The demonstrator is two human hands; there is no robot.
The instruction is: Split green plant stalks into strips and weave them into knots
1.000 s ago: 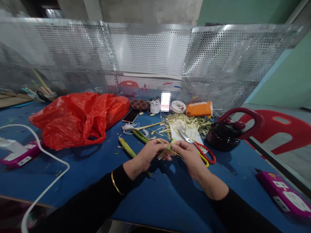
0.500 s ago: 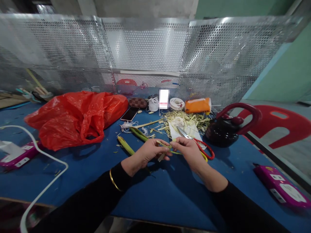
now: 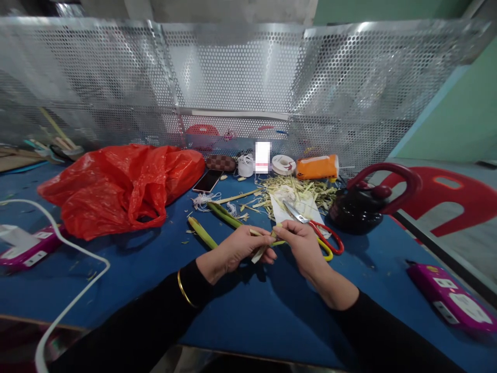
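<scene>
Pale green strips of plant leaf (image 3: 259, 254) are pinched between my two hands above the blue table. My left hand (image 3: 243, 247) grips them with thumb and fingers, a loose end hanging below. Close beside it, my right hand (image 3: 301, 242) pinches the other end between thumb and fingertips. Under and behind the left hand lie a thick green stalk (image 3: 202, 233) and a second stalk (image 3: 223, 213). Scissors with red and yellow handles (image 3: 328, 235) rest just beyond the right hand, their blades on a white paper (image 3: 281, 210).
A pile of shredded plant scraps (image 3: 314, 192) lies behind the paper. Around it are a dark kettle (image 3: 357, 210), an orange packet (image 3: 317, 167), a tape roll (image 3: 283, 165), a phone (image 3: 208, 181) and a red plastic bag (image 3: 116, 191). Purple power strips (image 3: 452, 298) sit at both sides.
The strip's loose end hangs a little lower and shows more clearly below my left hand. Both hands keep their pinch, with only slight shifts; the view has tilted slightly.
</scene>
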